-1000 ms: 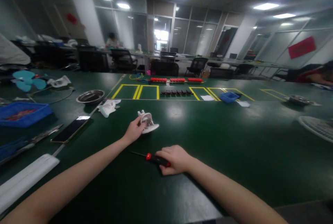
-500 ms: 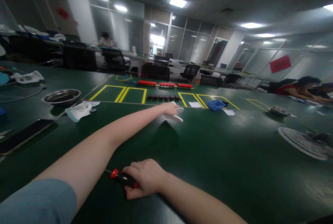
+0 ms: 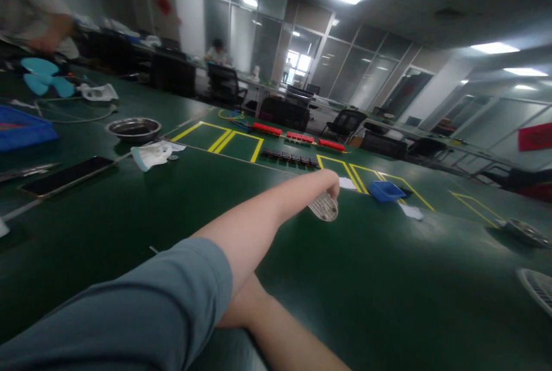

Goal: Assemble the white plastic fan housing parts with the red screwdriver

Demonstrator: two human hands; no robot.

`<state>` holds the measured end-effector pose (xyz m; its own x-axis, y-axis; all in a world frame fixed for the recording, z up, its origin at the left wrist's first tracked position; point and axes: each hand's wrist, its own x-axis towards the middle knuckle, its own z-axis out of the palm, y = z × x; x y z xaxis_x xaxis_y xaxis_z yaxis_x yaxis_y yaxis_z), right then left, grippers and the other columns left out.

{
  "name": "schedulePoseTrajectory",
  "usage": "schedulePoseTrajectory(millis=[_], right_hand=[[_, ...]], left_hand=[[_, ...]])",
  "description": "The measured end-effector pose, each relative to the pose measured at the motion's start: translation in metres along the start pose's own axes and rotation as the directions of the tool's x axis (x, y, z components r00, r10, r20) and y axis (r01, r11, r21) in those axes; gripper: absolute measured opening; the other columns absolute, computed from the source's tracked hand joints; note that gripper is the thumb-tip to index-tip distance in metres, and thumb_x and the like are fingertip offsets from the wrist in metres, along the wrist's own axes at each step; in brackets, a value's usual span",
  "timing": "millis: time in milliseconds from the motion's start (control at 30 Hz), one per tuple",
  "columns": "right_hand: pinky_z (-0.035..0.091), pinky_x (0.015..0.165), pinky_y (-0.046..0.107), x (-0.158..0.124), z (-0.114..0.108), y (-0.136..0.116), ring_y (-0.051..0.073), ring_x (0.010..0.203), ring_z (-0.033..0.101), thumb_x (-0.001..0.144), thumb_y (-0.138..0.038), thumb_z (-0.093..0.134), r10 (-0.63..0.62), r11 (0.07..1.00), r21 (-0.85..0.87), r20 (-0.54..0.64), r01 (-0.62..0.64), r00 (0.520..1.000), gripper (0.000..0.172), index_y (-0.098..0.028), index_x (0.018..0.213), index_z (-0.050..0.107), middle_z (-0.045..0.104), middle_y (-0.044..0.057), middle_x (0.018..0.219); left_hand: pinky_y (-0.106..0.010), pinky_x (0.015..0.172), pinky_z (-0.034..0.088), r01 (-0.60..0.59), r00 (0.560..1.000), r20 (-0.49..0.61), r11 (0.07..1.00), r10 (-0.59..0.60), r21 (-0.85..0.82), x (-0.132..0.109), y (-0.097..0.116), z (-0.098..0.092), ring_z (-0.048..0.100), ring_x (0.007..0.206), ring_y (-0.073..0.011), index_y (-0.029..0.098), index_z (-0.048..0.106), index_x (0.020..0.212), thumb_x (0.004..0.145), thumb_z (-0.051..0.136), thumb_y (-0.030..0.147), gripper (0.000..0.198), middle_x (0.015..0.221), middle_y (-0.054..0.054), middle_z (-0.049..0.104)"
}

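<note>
My left hand (image 3: 331, 184) reaches far out over the table and is closed on a white plastic part (image 3: 324, 207), a flat piece with a rounded end and a ribbed underside. Its fingers are partly turned away from me. My right hand (image 3: 242, 305) lies low, mostly hidden beneath my left forearm and sleeve. A thin metal tip (image 3: 153, 249), seemingly the screwdriver's, peeks out left of the sleeve; the handle is covered.
A blue basket (image 3: 386, 191), black parts (image 3: 290, 157) and red parts (image 3: 300, 137) stand ahead. Leftward are a metal bowl (image 3: 133, 129), a phone (image 3: 69, 176), a white part (image 3: 150, 154) and blue fan blades (image 3: 47, 77). A white grille (image 3: 538, 287) lies right. Another person's hand (image 3: 52, 33) is at far left.
My left hand has moved right with the white part, which now shows its ribbed underside. The left arm now covers my right hand and the screwdriver handle. The view has turned left.
</note>
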<state>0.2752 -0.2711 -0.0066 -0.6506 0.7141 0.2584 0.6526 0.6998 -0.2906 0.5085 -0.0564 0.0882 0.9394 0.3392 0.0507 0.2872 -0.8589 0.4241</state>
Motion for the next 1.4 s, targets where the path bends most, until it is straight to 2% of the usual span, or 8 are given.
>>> schedulePoseTrajectory(millis=[100,233,433,600,767,1033,1233,1400], right_hand=[[0.05,0.079,0.033,0.001,-0.007,-0.004,0.025,0.097,0.063,0.08,-0.058,0.056,0.018,1.0,-0.006,-0.005,-0.018,1.0,0.043,-0.021,0.102,0.062,0.069,0.008,0.107],[0.048,0.069,0.028,0.004,-0.021,-0.013,0.02,0.08,0.063,0.08,-0.048,0.056,0.069,0.998,-0.004,0.02,-0.069,0.997,0.038,-0.021,0.106,0.058,0.068,0.004,0.093],[0.046,0.068,0.027,0.005,-0.034,-0.021,0.018,0.078,0.059,0.078,-0.036,0.057,0.217,0.975,-0.042,-0.002,-0.217,0.976,0.041,-0.021,0.117,0.052,0.062,0.004,0.092],[0.047,0.072,0.029,0.006,-0.03,-0.023,0.019,0.082,0.061,0.082,-0.027,0.054,0.344,0.934,-0.061,-0.116,-0.352,0.932,0.034,-0.02,0.115,0.053,0.063,0.004,0.094],[0.051,0.071,0.03,0.009,-0.027,-0.022,0.019,0.082,0.065,0.086,-0.028,0.051,0.417,0.894,-0.099,-0.175,-0.437,0.892,0.031,-0.022,0.116,0.054,0.066,0.004,0.094],[0.052,0.065,0.035,0.004,-0.038,0.002,0.025,0.082,0.069,0.091,-0.046,0.043,0.717,0.614,-0.154,-0.302,-0.774,0.629,0.036,-0.023,0.115,0.056,0.069,0.008,0.102],[0.05,0.068,0.035,-0.001,-0.049,0.012,0.028,0.091,0.068,0.09,-0.059,0.033,0.882,0.372,-0.097,-0.274,-0.923,0.384,0.051,-0.02,0.118,0.053,0.066,0.011,0.108],[0.05,0.071,0.033,0.002,-0.053,0.01,0.027,0.096,0.066,0.09,-0.059,0.031,0.905,0.347,-0.092,-0.227,-0.933,0.359,0.056,-0.019,0.123,0.05,0.064,0.012,0.114]], left_hand=[[-0.042,0.09,0.045,0.081,0.977,0.19,0.991,-0.101,0.109,0.003,0.008,-0.016,0.063,0.097,-0.0314,0.015,0.075,0.095,0.073,0.067,0.057,0.048,0.1,-0.018,0.07],[-0.037,0.091,0.045,0.003,0.995,0.095,0.989,-0.017,0.147,-0.044,0.005,-0.033,0.06,0.107,-0.0285,0.018,0.069,0.113,0.085,0.055,0.05,0.045,0.119,-0.016,0.065],[-0.04,0.095,0.042,-0.181,0.901,-0.334,0.939,0.277,0.292,-0.226,-0.059,-0.05,0.058,0.109,-0.025,0.021,0.065,0.116,0.091,0.047,0.036,0.034,0.117,-0.014,0.063],[-0.038,0.098,0.042,0.06,0.819,-0.571,0.998,-0.049,0.0,-0.396,-0.142,-0.053,0.058,0.107,-0.0232,0.024,0.069,0.103,0.084,0.054,0.025,0.025,0.106,-0.008,0.067],[-0.038,0.091,0.045,0.392,0.557,-0.731,0.901,-0.395,-0.188,-0.487,-0.21,-0.052,0.059,0.094,-0.0229,0.022,0.065,0.082,0.084,0.045,0.02,0.02,0.091,-0.005,0.065],[-0.045,0.098,0.039,0.541,0.058,-0.857,0.738,-0.512,-0.404,-0.493,-0.252,-0.063,0.049,0.114,-0.03,0.014,0.048,0.115,0.078,0.058,0.021,0.039,0.118,-0.015,0.051],[-0.042,0.095,0.042,0.577,0.199,-0.677,0.643,-0.709,-0.504,-0.49,-0.278,-0.058,0.052,0.115,-0.0322,0.014,0.04,0.129,0.079,0.061,0.03,0.057,0.128,-0.019,0.049],[-0.039,0.097,0.043,0.606,0.367,-0.673,0.714,-0.642,-0.351,-0.495,-0.272,-0.054,0.052,0.116,-0.0277,0.02,0.048,0.125,0.083,0.054,0.028,0.043,0.128,-0.013,0.053]])
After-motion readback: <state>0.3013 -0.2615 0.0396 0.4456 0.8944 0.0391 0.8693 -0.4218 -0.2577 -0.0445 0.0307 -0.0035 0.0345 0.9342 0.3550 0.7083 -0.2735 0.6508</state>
